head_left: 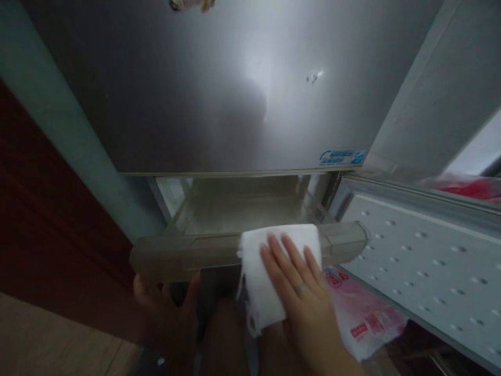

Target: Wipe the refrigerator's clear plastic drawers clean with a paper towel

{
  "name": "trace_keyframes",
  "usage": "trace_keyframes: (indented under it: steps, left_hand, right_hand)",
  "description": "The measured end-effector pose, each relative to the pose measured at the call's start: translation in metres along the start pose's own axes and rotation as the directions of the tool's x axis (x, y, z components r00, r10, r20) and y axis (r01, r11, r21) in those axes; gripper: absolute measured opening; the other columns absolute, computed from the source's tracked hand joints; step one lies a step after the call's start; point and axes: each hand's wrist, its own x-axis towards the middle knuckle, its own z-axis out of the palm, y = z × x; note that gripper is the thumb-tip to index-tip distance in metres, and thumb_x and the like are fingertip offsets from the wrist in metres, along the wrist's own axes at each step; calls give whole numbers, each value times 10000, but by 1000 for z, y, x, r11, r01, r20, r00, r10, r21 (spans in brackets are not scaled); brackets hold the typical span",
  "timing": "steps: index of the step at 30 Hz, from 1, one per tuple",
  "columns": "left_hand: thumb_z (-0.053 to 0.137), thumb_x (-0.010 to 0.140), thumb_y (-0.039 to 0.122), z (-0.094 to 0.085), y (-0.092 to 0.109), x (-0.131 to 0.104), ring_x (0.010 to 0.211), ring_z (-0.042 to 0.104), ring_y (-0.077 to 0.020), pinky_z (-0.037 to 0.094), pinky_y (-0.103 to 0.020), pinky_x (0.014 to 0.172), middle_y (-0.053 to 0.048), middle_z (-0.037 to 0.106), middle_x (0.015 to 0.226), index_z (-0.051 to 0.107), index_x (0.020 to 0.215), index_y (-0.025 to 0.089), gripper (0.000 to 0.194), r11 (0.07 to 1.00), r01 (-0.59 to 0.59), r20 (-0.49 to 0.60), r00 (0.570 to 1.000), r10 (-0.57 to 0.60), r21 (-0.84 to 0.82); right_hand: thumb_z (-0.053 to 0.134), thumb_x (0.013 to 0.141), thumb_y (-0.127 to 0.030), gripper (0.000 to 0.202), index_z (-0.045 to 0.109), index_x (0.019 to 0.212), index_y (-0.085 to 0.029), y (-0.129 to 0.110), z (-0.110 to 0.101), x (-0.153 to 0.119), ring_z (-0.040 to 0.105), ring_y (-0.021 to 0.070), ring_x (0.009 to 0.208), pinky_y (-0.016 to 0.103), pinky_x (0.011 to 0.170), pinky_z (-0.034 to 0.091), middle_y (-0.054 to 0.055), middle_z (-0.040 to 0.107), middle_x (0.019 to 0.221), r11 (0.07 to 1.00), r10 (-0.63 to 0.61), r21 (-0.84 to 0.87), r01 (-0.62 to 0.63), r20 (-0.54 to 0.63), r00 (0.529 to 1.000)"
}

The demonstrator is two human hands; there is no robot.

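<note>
A translucent plastic freezer drawer (219,250) is pulled partway out of the fridge's lower compartment. My right hand (299,287), with a ring on one finger, holds a white cloth (262,303) against the right half of the drawer front. Its fingers lie along the cloth and the thumb is hidden. The cloth drapes over the top edge and hangs below, with frayed threads on its left side. In shadow at the lower left, my left hand (168,308) grips the drawer's bottom edge, its fingertips partly hidden. The drawer's visible floor (242,209) is pale and bare.
Above the drawer is a closed silver fridge door (219,94) with a blue sticker (342,156). The lower door (422,261) stands open on the right, its inner panel dimpled. A plastic bag with red print (368,318) lies below it. A dark red panel (50,224) stands left.
</note>
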Motion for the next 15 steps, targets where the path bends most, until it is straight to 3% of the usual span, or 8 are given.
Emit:
trace_keyframes:
  steps: [3,8,15]
  left_hand:
    - [885,586,320,0,0,-1,1457,319,-329,357,-574,1137,-148,322,1562,286,1468,285,1067,999,-19,0,1000,19,-37]
    - [898,564,293,2,6,1,1451,327,-351,369,-612,1122,-129,334,1566,319,1463,291,1070,996,-38,4,999,38,-86]
    - [893,560,331,2,12,1,1490,224,-383,308,-652,1139,-164,281,1590,306,1471,261,1087,996,1,8,1000,-1,-88]
  right_hand:
    - [330,925,-81,669,183,1569,-183,30,-10,-25,124,200,1534,459,1248,72,38,219,1646,988,151,-13,-151,-45,988]
    - [352,897,-84,717,192,1568,-277,60,-21,-41,182,213,1524,596,1221,78,39,255,1633,929,354,-70,-363,-114,928]
    - [342,814,0,796,235,1560,-257,47,-18,-33,210,214,1517,556,1231,165,26,268,1633,930,366,34,-366,-183,913]
